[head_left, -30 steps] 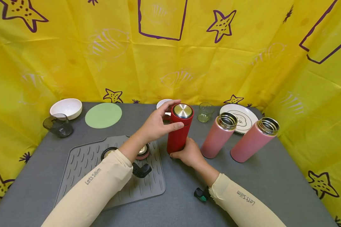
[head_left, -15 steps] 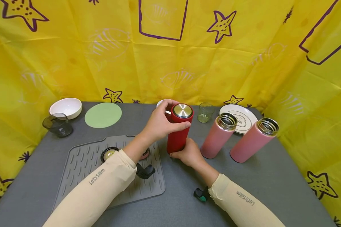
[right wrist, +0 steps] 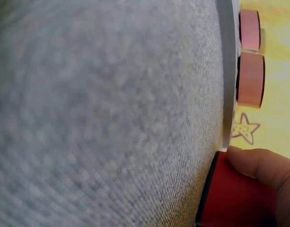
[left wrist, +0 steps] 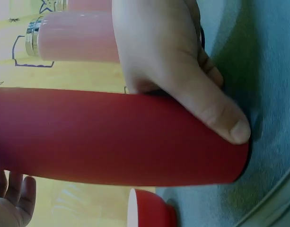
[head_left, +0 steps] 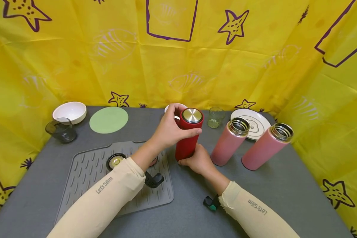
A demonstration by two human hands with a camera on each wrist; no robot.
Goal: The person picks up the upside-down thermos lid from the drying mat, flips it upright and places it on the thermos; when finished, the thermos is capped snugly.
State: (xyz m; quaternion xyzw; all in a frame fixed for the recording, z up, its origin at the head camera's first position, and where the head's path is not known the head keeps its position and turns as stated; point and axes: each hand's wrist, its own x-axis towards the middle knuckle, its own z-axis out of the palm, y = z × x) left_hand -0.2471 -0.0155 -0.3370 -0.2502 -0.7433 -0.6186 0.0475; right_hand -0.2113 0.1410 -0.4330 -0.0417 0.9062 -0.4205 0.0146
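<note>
A red thermos bottle (head_left: 185,147) with a silver-topped lid (head_left: 192,115) stands upright on the grey table. My left hand (head_left: 171,129) grips it at the lid, thumb across the near side and fingers behind. Low on the bottle, my right hand (head_left: 198,160) holds it near the base; the left wrist view shows that thumb (left wrist: 220,116) lying along the red wall. In the right wrist view the thumb (right wrist: 258,163) presses beside the bottle's base (right wrist: 230,198). Two pink bottles (head_left: 228,145) (head_left: 263,150), both uncapped, stand to the right.
Left of the bottle lies a grey ridged mat (head_left: 86,178) bearing a black-rimmed lid (head_left: 116,161) and a pink lid (right wrist: 251,79) mostly hidden by my arm. Behind are a white bowl (head_left: 72,111), dark glass (head_left: 62,130), green disc (head_left: 108,120), clear glass (head_left: 215,117), white plate (head_left: 260,124) and small bowl (left wrist: 152,208).
My left hand has turned around the lid, its thumb sliding right across the near side and its wrist shifting right. The right hand and the bottle's base have stayed in place.
</note>
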